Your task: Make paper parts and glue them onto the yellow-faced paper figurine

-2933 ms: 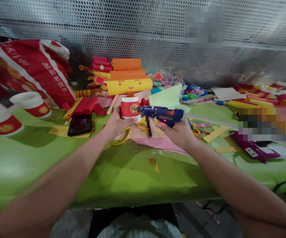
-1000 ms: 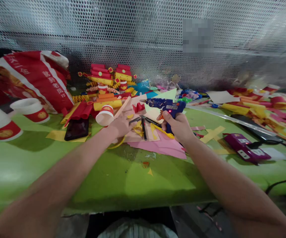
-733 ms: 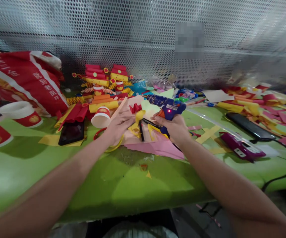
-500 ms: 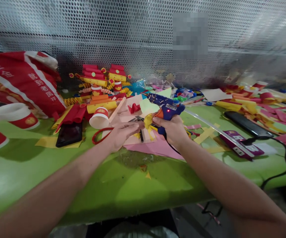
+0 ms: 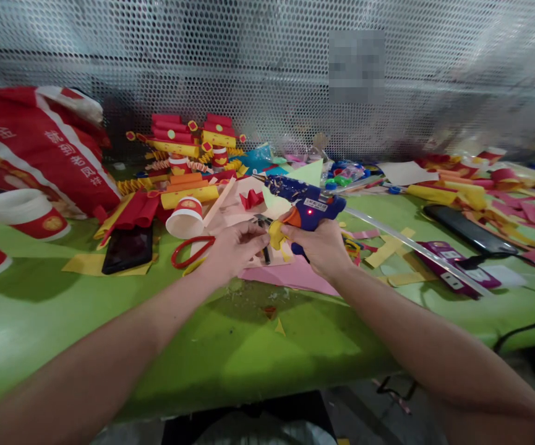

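The left forearm (image 5: 165, 315) and right forearm (image 5: 401, 321) are bare where they show, as are the left hand (image 5: 232, 250) and right hand (image 5: 325, 250). Below, plain black cloth (image 5: 243, 409) borders a pale, whitish, loosely creased fabric garment (image 5: 290, 434).

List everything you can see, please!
Glue gun: one, blue, right hand
Paper piece: one, yellow, between hands
Tipped cup: one, red-white, middle left
Other cups: at least two, red-white, far left
Phone: one, black, left
Bag: one, red, back left
Figures: two, red-yellow, back
Power strip: one, purple, right
Oblong object: one, black, right
Papers: many, mixed colours, everywhere
Table: one, green, below
Mesh wall: one, grey, behind
Left hand: one, beside paper piece
Right hand: one, holding glue gun
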A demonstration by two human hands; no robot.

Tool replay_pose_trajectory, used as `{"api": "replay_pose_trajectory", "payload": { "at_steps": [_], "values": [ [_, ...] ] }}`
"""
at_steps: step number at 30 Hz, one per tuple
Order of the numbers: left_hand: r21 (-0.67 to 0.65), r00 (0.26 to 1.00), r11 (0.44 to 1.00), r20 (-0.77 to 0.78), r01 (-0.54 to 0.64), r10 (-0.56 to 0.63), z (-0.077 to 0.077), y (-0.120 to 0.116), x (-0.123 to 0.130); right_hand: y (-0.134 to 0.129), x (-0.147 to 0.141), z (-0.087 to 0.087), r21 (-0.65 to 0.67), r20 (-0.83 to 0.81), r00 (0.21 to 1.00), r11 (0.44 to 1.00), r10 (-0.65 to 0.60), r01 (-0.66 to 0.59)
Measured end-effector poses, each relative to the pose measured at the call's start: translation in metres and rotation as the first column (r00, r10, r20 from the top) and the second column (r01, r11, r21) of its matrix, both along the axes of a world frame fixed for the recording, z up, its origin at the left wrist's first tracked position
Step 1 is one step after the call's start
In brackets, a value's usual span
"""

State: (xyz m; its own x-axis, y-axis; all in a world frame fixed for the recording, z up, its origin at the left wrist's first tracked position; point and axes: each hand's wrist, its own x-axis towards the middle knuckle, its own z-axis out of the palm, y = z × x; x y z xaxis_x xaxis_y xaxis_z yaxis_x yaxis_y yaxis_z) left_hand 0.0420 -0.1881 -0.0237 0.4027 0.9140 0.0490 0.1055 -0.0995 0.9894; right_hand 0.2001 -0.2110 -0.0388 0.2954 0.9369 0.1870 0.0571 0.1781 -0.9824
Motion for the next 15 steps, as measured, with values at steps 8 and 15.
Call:
{"api": "replay_pose_trajectory", "payload": {
  "at_steps": [8,15],
  "values": [
    [0.130,0.996,0.991,-0.070,-0.041,0.051,-0.006,0.008,-0.007,0.000,0.005,0.001,0.043,0.130,0.991,0.999,0.024,-0.029],
    [0.274,0.972,0.934,0.112,-0.229,0.205,-0.005,0.025,-0.018,0.001,0.027,0.015,0.158,0.271,0.962,0.987,-0.036,-0.008]
  ]
}}
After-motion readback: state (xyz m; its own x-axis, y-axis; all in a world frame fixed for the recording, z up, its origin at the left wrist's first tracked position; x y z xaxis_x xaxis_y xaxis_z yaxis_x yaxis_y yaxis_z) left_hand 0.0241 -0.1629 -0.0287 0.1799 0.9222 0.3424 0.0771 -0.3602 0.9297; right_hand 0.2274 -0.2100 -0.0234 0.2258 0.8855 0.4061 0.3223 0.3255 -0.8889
